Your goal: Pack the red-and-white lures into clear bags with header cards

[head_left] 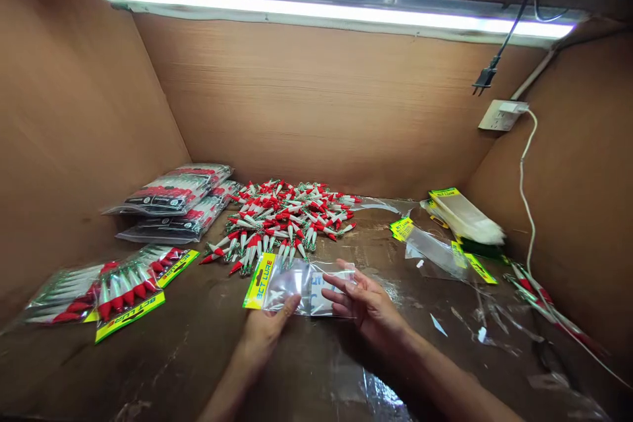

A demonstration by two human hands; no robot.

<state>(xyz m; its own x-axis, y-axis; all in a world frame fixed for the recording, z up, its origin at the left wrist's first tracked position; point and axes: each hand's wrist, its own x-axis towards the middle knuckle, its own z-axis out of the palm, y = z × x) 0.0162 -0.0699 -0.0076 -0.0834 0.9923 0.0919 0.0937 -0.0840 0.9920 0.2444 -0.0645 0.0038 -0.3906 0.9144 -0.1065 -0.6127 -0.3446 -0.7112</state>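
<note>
Low in the middle of the head view, my left hand (267,326) pinches the near edge of a clear plastic bag with a yellow header card (289,282). My right hand (359,300) touches the bag's right end, its fingers curled at the opening. The bag looks empty. Just beyond it lies a heap of red and white fishing lures (281,217) with green tinsel ends.
Filled lure packs (126,287) lie at the left, with stacked larger bags (178,201) behind them. Empty yellow-headed bags (459,214) sit at the right, beside loose lures (534,290). Wooden walls surround the bench; a white cable (524,184) hangs from a socket (500,115).
</note>
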